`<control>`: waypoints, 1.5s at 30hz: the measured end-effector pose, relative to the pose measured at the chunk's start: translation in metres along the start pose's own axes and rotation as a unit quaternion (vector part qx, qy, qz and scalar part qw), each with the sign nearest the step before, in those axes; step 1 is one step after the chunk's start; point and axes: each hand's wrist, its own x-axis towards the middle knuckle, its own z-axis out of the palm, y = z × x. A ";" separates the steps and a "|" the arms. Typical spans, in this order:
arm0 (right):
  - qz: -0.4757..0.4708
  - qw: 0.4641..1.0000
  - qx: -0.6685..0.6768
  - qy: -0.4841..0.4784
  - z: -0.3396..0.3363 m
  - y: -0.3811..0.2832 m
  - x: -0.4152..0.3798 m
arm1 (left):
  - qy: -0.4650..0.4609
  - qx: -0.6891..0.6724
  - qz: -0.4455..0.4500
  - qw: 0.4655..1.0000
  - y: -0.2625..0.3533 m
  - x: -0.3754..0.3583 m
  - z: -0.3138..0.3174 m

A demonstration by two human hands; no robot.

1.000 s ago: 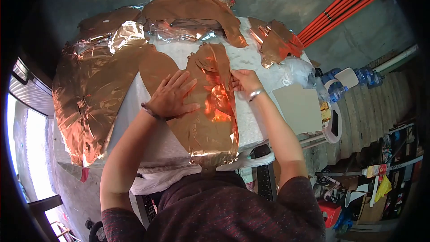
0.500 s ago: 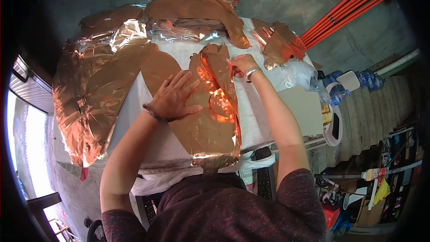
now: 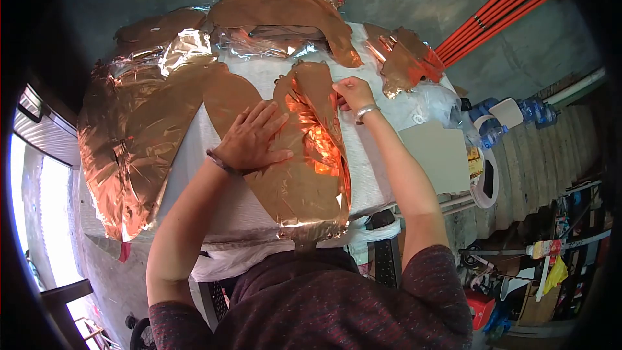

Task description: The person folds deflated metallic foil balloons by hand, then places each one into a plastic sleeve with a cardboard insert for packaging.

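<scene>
A copper-coloured foil sheet [image 3: 304, 188], perhaps a flat foil balloon, lies in front of me on a white-covered table [image 3: 194, 175]. My left hand [image 3: 256, 136] rests flat on its left part, fingers spread. At the sheet's upper right edge, my right hand [image 3: 354, 94] pinches the foil between thumb and fingers. A fold runs down the middle, where the shiny orange inner side [image 3: 317, 136] shows. More copper foil [image 3: 139, 136] spreads to the left, wrinkled, and it meets this sheet near my left hand.
Another large copper foil piece [image 3: 278, 10] lies at the table's far side, with clear plastic film beneath. A smaller foil piece [image 3: 405, 61] is at far right. Beside my right forearm is a grey board [image 3: 434, 155]. Orange pipes [image 3: 499, 13] and water bottles [image 3: 538, 113] stand beyond.
My right hand has shifted very slightly, and the folded flap by it lies a little wider and flatter. My left hand stays pressed in place.
</scene>
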 end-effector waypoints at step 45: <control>-0.353 0.853 -0.359 -0.136 0.029 -0.009 -0.019 | -0.070 -0.014 -0.031 0.997 0.007 0.004 -0.013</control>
